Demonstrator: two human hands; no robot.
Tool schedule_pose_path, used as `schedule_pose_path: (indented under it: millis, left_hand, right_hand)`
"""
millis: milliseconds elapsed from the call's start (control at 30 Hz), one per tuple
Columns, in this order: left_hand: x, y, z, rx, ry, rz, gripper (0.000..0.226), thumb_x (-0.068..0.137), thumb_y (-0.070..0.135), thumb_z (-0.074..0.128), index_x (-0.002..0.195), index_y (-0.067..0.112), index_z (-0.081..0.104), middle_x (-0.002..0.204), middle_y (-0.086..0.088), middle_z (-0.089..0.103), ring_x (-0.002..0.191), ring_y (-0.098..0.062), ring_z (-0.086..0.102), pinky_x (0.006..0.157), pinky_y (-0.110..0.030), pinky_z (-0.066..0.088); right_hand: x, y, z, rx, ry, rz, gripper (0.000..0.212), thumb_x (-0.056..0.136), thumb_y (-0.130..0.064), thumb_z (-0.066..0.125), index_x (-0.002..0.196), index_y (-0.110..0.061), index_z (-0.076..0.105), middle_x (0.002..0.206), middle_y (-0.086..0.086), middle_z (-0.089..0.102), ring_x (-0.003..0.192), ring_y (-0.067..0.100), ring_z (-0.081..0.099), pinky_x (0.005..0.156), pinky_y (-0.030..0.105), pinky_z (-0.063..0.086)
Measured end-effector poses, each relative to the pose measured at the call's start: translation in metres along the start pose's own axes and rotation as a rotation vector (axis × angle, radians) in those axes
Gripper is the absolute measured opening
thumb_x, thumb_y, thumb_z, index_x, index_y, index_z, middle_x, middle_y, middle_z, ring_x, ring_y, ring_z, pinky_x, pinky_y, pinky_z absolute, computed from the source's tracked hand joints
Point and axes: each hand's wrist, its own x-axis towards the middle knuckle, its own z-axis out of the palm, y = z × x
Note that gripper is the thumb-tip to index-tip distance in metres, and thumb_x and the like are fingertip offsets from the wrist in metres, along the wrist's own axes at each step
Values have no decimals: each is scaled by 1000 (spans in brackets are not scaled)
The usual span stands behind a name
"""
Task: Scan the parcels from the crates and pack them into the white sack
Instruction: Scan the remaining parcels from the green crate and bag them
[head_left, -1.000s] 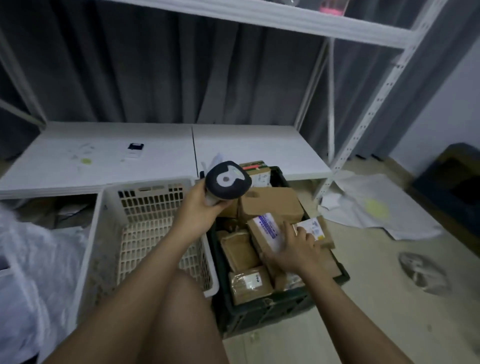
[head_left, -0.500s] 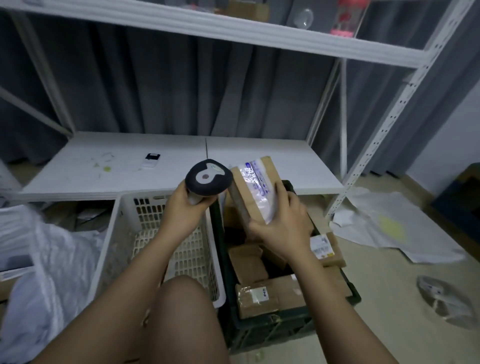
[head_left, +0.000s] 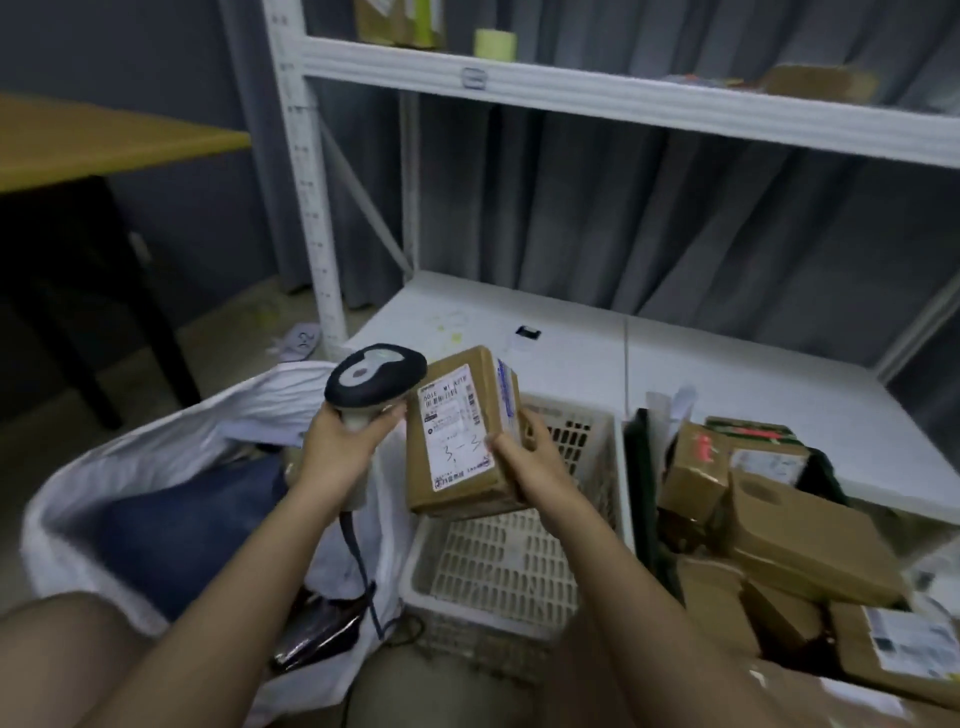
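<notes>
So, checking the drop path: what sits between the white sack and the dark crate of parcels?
In the head view, the white slotted basket stands between the white sack and dark crate.

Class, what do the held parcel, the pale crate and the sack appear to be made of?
Parcel: brown matte cardboard, likely, with a glossy paper label.
Pale crate: moulded plastic, judging by its slotted grid.
Sack: thin white woven plastic or fabric; it crumples softly.

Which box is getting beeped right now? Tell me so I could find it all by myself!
Find the cream plastic crate with holes, between the white sack and the dark crate full of parcels. Above it, the right hand holds a brown cardboard parcel beside the scanner in the left hand. It is the only box in the air, its white label with handwriting facing you.
</notes>
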Motion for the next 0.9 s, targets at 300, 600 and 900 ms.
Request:
schedule_pose_path:
  millis: [300,600,900]
  left_hand:
    - [1,-56,-58,-51,40,-150,54,77,6,76,126,4,54,119,-9,64,105,-21,62,84,-27,51]
    - [24,-65,-85,-45,12,-135,43,77,1,75,117,8,60,107,-2,68,92,-11,64,78,-23,53]
    - [21,-64,-100,-78,-9,-112,29,85,12,70,113,17,63,105,0,71,100,-15,65,86,-30,52]
  right_hand:
    - [7,35,74,152,-181,77,58,84,-22,62,134,-37,36,123,8,61,96,21,65,64,30,50]
    - [44,7,84,-126,-198,54,82,69,-75,60,138,-45,27,119,4,62,90,26,69,82,47,57]
    - [69,-10,93,67,-113,-13,48,84,-29,72,122,-43,46,119,7,63,100,28,67,74,42,60]
